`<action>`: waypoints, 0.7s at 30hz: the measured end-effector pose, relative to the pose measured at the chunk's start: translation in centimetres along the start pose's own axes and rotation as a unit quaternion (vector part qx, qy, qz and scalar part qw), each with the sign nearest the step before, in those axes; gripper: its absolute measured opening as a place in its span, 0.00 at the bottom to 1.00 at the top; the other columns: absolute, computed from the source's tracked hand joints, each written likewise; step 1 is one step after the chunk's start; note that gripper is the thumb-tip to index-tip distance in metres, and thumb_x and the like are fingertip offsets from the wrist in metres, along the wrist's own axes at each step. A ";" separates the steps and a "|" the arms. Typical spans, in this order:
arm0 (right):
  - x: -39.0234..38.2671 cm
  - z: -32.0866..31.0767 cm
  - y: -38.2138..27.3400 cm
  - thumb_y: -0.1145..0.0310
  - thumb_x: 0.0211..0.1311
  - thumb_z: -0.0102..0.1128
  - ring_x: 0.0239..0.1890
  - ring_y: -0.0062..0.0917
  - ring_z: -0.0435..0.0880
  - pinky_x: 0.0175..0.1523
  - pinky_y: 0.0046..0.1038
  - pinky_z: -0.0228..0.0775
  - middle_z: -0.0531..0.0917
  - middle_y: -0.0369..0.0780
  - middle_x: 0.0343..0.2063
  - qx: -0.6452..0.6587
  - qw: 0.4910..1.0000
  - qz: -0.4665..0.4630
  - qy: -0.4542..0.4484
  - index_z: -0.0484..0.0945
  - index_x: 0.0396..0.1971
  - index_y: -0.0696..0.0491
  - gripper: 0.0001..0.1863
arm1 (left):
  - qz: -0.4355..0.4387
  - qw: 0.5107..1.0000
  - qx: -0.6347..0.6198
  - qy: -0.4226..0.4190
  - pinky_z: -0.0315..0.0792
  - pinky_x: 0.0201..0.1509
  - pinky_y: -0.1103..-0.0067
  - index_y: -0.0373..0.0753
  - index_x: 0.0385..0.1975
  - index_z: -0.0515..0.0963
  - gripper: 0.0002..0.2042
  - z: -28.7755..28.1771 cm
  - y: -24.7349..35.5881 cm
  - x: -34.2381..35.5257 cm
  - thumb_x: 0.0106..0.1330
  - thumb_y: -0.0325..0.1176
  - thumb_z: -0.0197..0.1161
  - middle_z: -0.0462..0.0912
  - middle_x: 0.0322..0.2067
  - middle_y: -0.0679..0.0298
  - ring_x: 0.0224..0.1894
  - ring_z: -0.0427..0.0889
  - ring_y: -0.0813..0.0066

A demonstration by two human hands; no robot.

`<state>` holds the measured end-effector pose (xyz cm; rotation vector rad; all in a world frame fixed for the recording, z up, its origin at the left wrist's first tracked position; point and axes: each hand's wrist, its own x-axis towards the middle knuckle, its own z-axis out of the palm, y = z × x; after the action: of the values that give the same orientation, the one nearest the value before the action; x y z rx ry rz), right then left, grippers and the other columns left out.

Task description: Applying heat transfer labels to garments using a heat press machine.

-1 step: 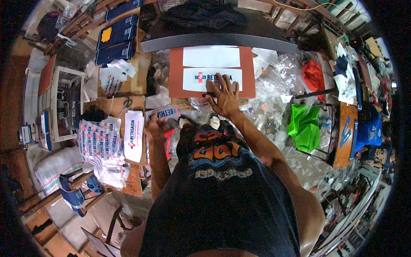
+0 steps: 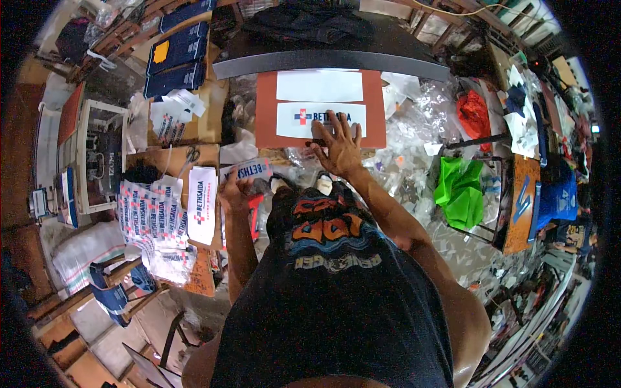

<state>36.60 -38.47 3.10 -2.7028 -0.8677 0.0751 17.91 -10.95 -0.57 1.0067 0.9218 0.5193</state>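
Note:
My right hand (image 2: 337, 145) lies with fingers spread on a white strip (image 2: 291, 129) printed with a red cross and dark lettering. That strip rests on a red-brown board (image 2: 265, 110), below a second, plain white strip (image 2: 318, 84). Lower left, my left hand (image 2: 233, 189) grips a translucent printed film strip (image 2: 255, 169), its fingers curled at one end. Beside that hand, a white printed strip (image 2: 202, 205) lies on the wooden side bench (image 2: 207, 155), next to a pile of similar printed films (image 2: 152, 220) and some scissors (image 2: 192, 155).
A black machine edge (image 2: 330, 63) spans above the board. Folded navy items (image 2: 178, 48) are upper left, a white machine (image 2: 97, 155) far left. Plastic scraps (image 2: 420, 107), red plastic (image 2: 472, 113), green sheeting (image 2: 456, 191) and an orange-topped bench (image 2: 517, 200) are on the right.

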 end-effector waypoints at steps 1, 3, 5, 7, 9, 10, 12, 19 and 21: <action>0.0 0.0 0.0 0.38 0.73 0.47 0.81 0.50 0.43 0.76 0.68 0.32 0.48 0.44 0.79 0.000 1.000 0.000 0.000 0.60 0.77 0.36 0.37 | 0.009 1.000 0.008 -0.021 0.80 0.25 0.78 0.40 0.38 0.78 0.04 -0.2 -0.1 0.2 0.70 0.29 0.67 0.75 0.21 0.72 0.19 0.74 0.81; -0.1 0.0 0.0 0.38 0.73 0.46 0.81 0.50 0.42 0.76 0.68 0.32 0.48 0.44 0.79 0.013 1.000 -0.002 0.004 0.60 0.77 0.36 0.37 | 0.016 0.999 0.017 -0.043 0.78 0.24 0.78 0.41 0.37 0.77 0.04 0.0 0.0 0.1 0.71 0.29 0.67 0.72 0.20 0.72 0.18 0.72 0.81; -0.1 -0.2 0.0 0.38 0.73 0.46 0.81 0.50 0.42 0.76 0.68 0.31 0.48 0.44 0.79 0.019 1.000 0.001 -0.003 0.60 0.77 0.37 0.37 | -0.004 1.000 -0.019 0.011 0.77 0.23 0.78 0.41 0.36 0.76 0.04 0.6 0.0 -0.1 0.71 0.28 0.65 0.70 0.18 0.73 0.17 0.69 0.82; -0.2 -0.3 -0.2 0.37 0.73 0.46 0.81 0.51 0.41 0.76 0.68 0.31 0.48 0.44 0.80 0.024 1.000 0.005 -0.010 0.60 0.77 0.37 0.37 | -0.001 1.000 -0.023 0.003 0.76 0.22 0.78 0.41 0.36 0.76 0.05 1.1 0.5 -0.5 0.71 0.28 0.66 0.70 0.19 0.73 0.17 0.69 0.82; -0.1 -0.6 -0.7 0.40 0.74 0.48 0.80 0.51 0.43 0.76 0.68 0.34 0.50 0.45 0.79 0.022 1.000 -0.002 0.020 0.61 0.76 0.39 0.36 | 0.007 1.000 -0.029 0.000 0.76 0.22 0.79 0.40 0.37 0.75 0.05 0.6 0.5 -0.6 0.71 0.28 0.66 0.71 0.20 0.72 0.17 0.69 0.82; -0.2 -0.8 -0.8 0.40 0.74 0.48 0.80 0.51 0.43 0.76 0.68 0.34 0.50 0.45 0.79 0.024 1.000 -0.004 0.020 0.61 0.76 0.39 0.36 | 0.012 0.999 -0.036 -0.029 0.79 0.27 0.77 0.39 0.40 0.76 0.04 0.3 0.4 -0.7 0.72 0.28 0.65 0.74 0.23 0.70 0.21 0.73 0.80; -0.1 -2.3 -1.7 0.45 0.73 0.54 0.78 0.54 0.50 0.75 0.64 0.46 0.55 0.46 0.77 0.128 0.989 -0.036 0.065 0.62 0.75 0.41 0.35 | 0.020 0.998 -0.044 -0.051 0.81 0.31 0.76 0.38 0.44 0.77 0.05 0.7 1.5 -1.1 0.73 0.28 0.64 0.77 0.27 0.69 0.25 0.78 0.79; 1.4 -5.7 -3.2 0.77 0.68 0.64 0.63 0.26 0.76 0.66 0.31 0.74 0.72 0.42 0.68 0.667 0.726 -0.009 -0.167 0.69 0.70 0.52 0.30 | -0.178 0.965 -0.108 -0.162 0.81 0.54 0.70 0.38 0.56 0.79 0.14 8.4 5.4 -4.4 0.75 0.32 0.63 0.84 0.47 0.66 0.48 0.84 0.74; 1.8 -6.0 -2.8 0.77 0.68 0.65 0.55 0.24 0.83 0.65 0.27 0.74 0.85 0.38 0.52 0.643 0.716 0.022 -0.273 0.78 0.59 0.57 0.19 | -0.186 0.962 -0.100 -0.173 0.84 0.46 0.74 0.41 0.51 0.83 0.11 9.9 6.1 -4.8 0.72 0.34 0.67 0.85 0.43 0.67 0.39 0.85 0.75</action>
<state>37.32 -36.85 9.77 -1.3202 -0.5042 1.0823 23.93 -16.49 8.97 0.6882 0.7035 0.1084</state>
